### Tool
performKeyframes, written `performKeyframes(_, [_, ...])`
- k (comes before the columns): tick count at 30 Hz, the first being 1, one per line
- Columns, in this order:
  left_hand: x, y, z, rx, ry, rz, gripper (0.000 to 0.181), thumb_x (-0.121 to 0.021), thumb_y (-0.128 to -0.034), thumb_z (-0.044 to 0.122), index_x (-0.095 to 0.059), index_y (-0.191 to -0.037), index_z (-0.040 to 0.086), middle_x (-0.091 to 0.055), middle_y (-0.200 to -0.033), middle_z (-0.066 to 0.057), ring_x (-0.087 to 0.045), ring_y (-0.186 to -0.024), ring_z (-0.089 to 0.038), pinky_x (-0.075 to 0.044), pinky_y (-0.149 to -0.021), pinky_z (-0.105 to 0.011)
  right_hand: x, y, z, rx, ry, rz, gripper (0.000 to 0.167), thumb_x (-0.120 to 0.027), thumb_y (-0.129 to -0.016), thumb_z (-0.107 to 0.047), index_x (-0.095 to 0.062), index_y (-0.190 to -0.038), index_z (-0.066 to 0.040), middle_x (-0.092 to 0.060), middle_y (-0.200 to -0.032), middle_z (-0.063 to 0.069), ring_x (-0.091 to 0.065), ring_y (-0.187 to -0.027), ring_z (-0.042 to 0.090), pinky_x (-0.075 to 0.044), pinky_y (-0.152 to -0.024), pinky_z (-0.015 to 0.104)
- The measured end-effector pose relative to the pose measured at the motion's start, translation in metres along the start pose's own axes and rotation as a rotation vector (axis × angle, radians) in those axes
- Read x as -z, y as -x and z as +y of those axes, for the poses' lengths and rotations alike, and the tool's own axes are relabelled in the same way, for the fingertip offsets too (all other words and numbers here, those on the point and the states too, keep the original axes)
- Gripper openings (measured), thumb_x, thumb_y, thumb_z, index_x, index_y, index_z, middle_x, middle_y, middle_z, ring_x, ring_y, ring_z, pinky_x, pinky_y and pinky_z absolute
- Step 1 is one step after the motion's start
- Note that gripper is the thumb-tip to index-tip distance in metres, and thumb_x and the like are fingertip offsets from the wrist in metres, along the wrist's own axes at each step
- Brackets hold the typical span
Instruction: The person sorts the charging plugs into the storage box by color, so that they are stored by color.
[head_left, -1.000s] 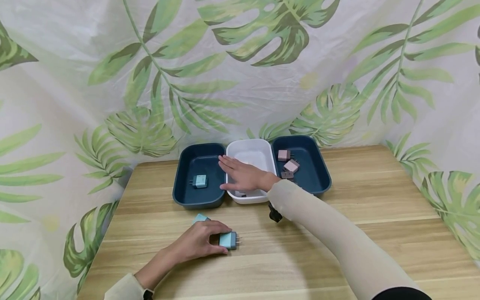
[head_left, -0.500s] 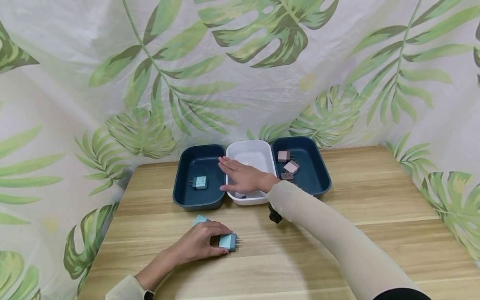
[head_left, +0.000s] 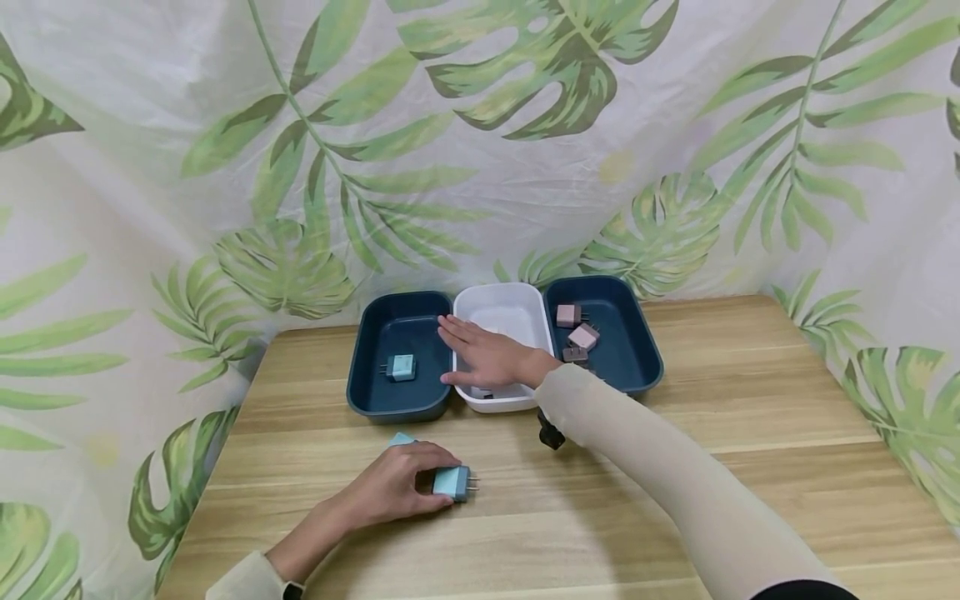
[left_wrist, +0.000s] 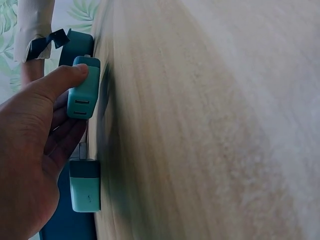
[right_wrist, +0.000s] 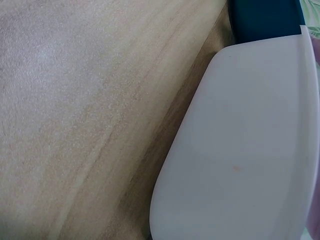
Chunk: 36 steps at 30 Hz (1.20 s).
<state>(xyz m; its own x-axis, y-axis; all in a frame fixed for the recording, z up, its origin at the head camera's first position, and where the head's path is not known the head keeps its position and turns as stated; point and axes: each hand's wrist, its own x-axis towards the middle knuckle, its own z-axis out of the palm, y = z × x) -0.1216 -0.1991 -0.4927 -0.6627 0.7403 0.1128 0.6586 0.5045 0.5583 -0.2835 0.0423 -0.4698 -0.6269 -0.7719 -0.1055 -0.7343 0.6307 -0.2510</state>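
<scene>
My left hand pinches a light-blue and dark-blue plug charger between thumb and fingers, its prongs pointing right, low over the wooden table. In the left wrist view two ports show on that charger. A second blue charger stands on the table by the same hand, mostly hidden behind it in the head view. My right hand, fingers straight, lies over the white tray and reaches the edge of the left dark-blue tray. Whether it touches the rims I cannot tell.
One blue charger lies in the left dark-blue tray. The right dark-blue tray holds pink chargers and a brown charger. Small items in the white tray are mostly hidden by my hand. A leaf-patterned cloth hangs behind.
The left hand and its charger have shifted very slightly to the left. The right hand stays in its place over the white tray.
</scene>
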Motion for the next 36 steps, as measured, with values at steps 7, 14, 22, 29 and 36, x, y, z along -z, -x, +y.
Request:
performKeyframes(7, [0.007, 0.000, 0.001, -0.008, 0.009, -0.003, 0.040, -0.089, -0.0881, 0.029, -0.077, -0.124, 0.016, -0.075, -0.123, 0.005, -0.070, -0.110, -0.009, -0.060, -0.093, -0.033, -0.001, 0.000, 0.000, -0.001, -0.013, 0.010, 0.091, -0.038, -0.108, -0.066, -0.007, -0.170, -0.008, 0.005, -0.179, 0.006, 0.006, -0.164, 0.020, -0.004, -0.132, 0.034])
performKeyframes(14, [0.019, -0.001, 0.002, -0.018, 0.065, 0.016, 0.041, -0.091, -0.0861, 0.024, -0.076, -0.123, 0.015, -0.075, -0.123, 0.006, -0.070, -0.107, -0.008, -0.061, -0.091, -0.033, -0.003, -0.001, 0.001, -0.001, -0.027, 0.021, 0.092, -0.039, -0.108, -0.067, -0.008, -0.170, -0.008, 0.006, -0.179, 0.005, 0.007, -0.164, 0.019, -0.003, -0.132, 0.034])
performKeyframes(22, [0.028, 0.001, 0.000, -0.013, 0.090, 0.028, 0.042, -0.091, -0.0845, 0.022, -0.074, -0.123, 0.018, -0.074, -0.122, 0.007, -0.068, -0.106, -0.008, -0.061, -0.091, -0.039, -0.006, -0.002, 0.002, 0.002, -0.038, 0.030, 0.092, -0.039, -0.108, -0.066, -0.009, -0.170, -0.007, 0.006, -0.179, 0.005, 0.007, -0.164, 0.018, -0.004, -0.132, 0.034])
performKeyframes(29, [0.034, 0.002, -0.002, -0.004, 0.110, 0.049, 0.041, -0.090, -0.0855, 0.024, -0.073, -0.123, 0.020, -0.073, -0.121, 0.008, -0.066, -0.104, -0.008, -0.062, -0.087, -0.039, -0.006, -0.001, 0.002, 0.010, -0.042, 0.034, 0.091, -0.039, -0.108, -0.065, -0.007, -0.171, -0.008, 0.006, -0.179, 0.005, 0.007, -0.164, 0.019, -0.004, -0.132, 0.035])
performKeyframes(36, [0.043, 0.000, -0.003, -0.017, 0.127, 0.110, 0.044, -0.092, -0.0821, 0.019, -0.073, -0.122, 0.021, -0.073, -0.120, 0.009, -0.067, -0.103, -0.009, -0.061, -0.085, -0.041, -0.005, 0.000, 0.001, 0.004, -0.041, 0.026, 0.090, -0.036, -0.108, -0.067, -0.003, -0.170, -0.010, 0.007, -0.179, 0.005, 0.007, -0.164, 0.019, -0.003, -0.132, 0.034])
